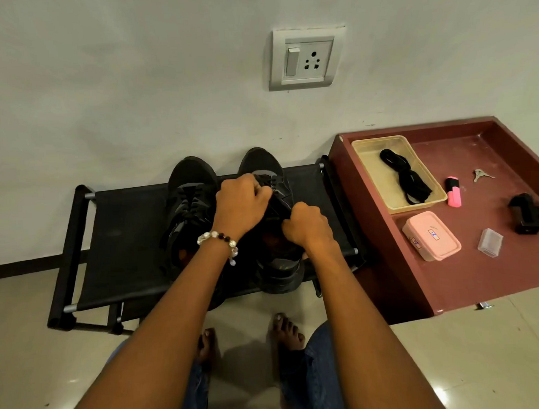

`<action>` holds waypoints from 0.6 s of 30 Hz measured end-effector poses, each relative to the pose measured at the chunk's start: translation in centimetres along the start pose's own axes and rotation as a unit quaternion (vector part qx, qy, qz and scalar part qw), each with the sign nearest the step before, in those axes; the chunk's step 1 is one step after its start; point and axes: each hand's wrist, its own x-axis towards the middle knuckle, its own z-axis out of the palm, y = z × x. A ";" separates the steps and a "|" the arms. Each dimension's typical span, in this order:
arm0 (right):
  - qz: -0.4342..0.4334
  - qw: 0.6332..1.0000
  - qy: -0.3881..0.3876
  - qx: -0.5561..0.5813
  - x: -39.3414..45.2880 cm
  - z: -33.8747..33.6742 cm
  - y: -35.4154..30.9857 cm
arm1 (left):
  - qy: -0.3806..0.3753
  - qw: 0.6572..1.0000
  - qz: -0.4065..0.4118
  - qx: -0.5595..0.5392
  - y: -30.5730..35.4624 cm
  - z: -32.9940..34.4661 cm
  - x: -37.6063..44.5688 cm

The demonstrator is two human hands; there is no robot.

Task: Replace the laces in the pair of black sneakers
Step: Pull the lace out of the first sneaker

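Meanwhile — black laces (406, 179) in beige tray (362, 150), both hands (242, 202) gripping right sneaker (280, 265).

Black shoe rack and maroon worktop on a tiled floor

Two black sneakers (194, 213) are carried on the rack (115, 242); a lace-filled tray (393, 174), pink box (430, 236), highlighter (453, 191), keys (481, 174), clear case (490, 242) and black object (529, 213) are borne by the worktop (481, 275).

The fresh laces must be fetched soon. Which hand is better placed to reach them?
Probably the right hand: the black laces lie in the beige tray on the person's right, while the left hand grips the right-hand sneaker further away.
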 end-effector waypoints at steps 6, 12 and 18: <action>0.000 1.000 -0.002 -0.003 -0.2 -0.1 -0.1 | -0.031 0.916 -0.230 -0.328 -0.2 0.0 0.0; -0.004 1.000 -0.014 -0.004 -0.1 -0.3 0.0 | -0.023 0.789 -0.355 -0.501 -0.8 -1.5 0.8; -0.009 0.999 -0.011 -0.032 0.0 -0.2 0.1 | 0.092 0.967 -0.207 -0.118 -2.2 -1.3 1.0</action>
